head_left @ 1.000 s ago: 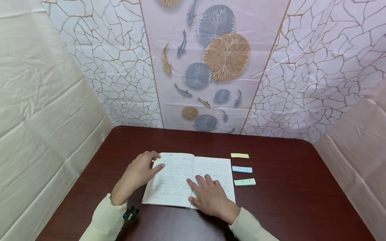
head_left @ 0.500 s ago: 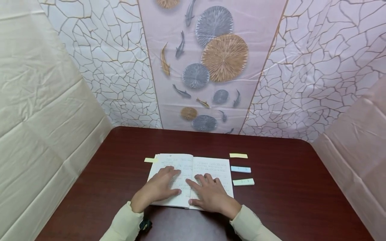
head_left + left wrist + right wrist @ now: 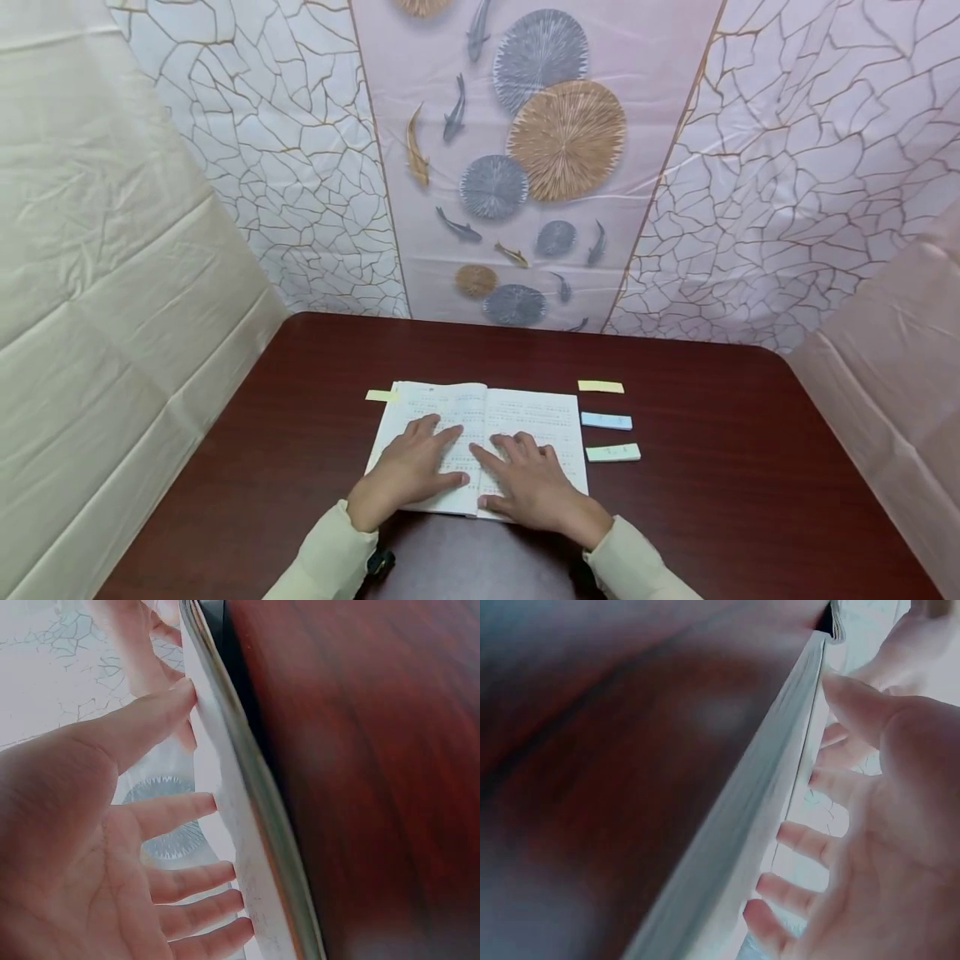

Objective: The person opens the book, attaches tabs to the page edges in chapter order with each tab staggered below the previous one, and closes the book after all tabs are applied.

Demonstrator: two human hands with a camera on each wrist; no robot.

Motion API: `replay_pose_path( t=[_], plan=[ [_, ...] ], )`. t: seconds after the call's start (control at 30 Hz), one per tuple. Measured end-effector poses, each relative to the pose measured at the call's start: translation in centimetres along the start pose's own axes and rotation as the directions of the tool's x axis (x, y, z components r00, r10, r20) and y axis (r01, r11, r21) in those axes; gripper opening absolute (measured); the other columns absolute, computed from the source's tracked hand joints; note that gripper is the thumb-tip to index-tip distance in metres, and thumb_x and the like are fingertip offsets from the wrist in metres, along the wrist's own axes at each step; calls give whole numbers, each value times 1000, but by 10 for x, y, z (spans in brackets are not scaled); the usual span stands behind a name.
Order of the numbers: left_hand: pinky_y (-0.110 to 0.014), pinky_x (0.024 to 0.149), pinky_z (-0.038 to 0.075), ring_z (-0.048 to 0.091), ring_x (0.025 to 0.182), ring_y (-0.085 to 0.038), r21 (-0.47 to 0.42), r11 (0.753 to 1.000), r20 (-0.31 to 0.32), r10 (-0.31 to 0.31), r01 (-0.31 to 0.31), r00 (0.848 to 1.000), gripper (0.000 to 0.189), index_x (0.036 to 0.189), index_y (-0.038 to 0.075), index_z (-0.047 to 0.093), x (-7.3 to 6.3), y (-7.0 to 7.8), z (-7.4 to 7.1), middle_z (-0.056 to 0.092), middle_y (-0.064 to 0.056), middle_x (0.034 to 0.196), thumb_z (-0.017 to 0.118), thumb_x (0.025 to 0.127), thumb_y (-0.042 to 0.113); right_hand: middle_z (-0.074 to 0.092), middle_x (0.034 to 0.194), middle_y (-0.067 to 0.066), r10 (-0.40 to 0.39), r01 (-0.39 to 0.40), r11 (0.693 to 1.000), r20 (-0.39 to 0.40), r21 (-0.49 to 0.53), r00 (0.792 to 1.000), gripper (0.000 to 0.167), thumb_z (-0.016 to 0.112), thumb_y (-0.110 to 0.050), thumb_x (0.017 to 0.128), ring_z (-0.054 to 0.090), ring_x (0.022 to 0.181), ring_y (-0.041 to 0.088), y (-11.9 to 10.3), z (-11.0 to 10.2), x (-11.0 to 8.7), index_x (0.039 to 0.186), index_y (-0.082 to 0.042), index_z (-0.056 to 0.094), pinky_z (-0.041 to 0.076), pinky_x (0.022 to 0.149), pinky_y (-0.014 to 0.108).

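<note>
The left hand (image 3: 97, 832) shows its palm, fingers spread, thumb tip and fingertips resting on the white page of a book (image 3: 244, 780). The book's edge slants between hand and dark red table (image 3: 382, 780). Beyond the thumb show the right hand (image 3: 139, 652), partly cut off, and a crack-patterned wall (image 3: 45, 682); a grey disc (image 3: 180, 844) sits behind the index finger.
</note>
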State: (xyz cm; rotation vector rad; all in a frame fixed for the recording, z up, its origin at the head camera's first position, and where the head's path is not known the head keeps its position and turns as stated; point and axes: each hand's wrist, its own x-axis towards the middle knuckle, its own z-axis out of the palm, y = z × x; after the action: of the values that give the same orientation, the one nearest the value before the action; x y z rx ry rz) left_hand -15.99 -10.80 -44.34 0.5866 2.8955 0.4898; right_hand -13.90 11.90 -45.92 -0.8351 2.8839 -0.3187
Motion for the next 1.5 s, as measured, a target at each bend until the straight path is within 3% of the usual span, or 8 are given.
replay_pose_path(
  t=[0.2,0.53,0.77,1.0,1.23,1.33,1.43,1.5],
  plan=[
    [-60,101,51,46,143,-44,17,999,36,-37,36,999,73,150,15,60,3,8,1,46,-25,155,84,89,47,51,153,19,9,-6,979,-18,202,1000,66,76,-32,99,47,141,42,7,-31,-12,157,-13,51,42,110,64],
    [-57,100,52,46,143,-41,85,995,69,-66,60,995,72,152,15,59,5,16,-1,48,-25,155,83,91,45,47,153,28,246,-243,969,-91,36,965,82,82,-41,93,44,142,49,54,-61,-12,155,1,48,41,111,63],
    [-58,100,52,46,144,-40,98,992,89,-94,85,992,72,152,16,59,3,18,-1,48,-23,155,83,91,46,28,165,33,327,-327,945,-2,-1,945,101,77,-56,92,23,152,58,83,-57,-12,158,8,37,29,117,70],
    [-57,99,52,45,144,-40,109,992,80,-75,66,994,72,152,15,59,3,16,-2,47,-24,155,82,91,47,26,169,29,312,-311,950,48,-19,949,96,74,-56,94,19,154,58,89,-48,-16,157,9,41,28,116,72],
    [-56,99,52,46,143,-41,113,992,71,-64,56,995,72,152,15,58,4,15,-2,48,-24,154,81,92,47,32,166,28,323,-321,945,38,-63,946,90,75,-54,95,26,151,56,85,-48,-12,154,7,46,32,114,70],
    [-56,100,52,46,143,-40,116,992,74,-66,57,995,72,153,15,58,5,16,-2,47,-24,155,80,92,47,45,149,28,324,-323,945,12,-58,946,83,78,-50,94,41,135,49,84,-46,-12,153,2,51,42,105,62],
    [-56,101,52,45,144,-40,121,991,81,-72,62,994,72,153,16,57,5,16,-2,46,-23,156,80,93,48,53,128,24,332,-332,943,-17,16,943,80,82,-44,92,46,114,37,82,-43,-14,154,-3,53,48,90,53],
    [-56,101,52,45,144,-40,121,991,83,-75,65,994,72,153,16,58,4,17,-2,46,-23,156,80,93,47,57,129,24,333,-326,936,-39,133,942,84,84,-37,92,52,114,35,82,-43,-15,158,-2,45,50,89,51]
  ],
)
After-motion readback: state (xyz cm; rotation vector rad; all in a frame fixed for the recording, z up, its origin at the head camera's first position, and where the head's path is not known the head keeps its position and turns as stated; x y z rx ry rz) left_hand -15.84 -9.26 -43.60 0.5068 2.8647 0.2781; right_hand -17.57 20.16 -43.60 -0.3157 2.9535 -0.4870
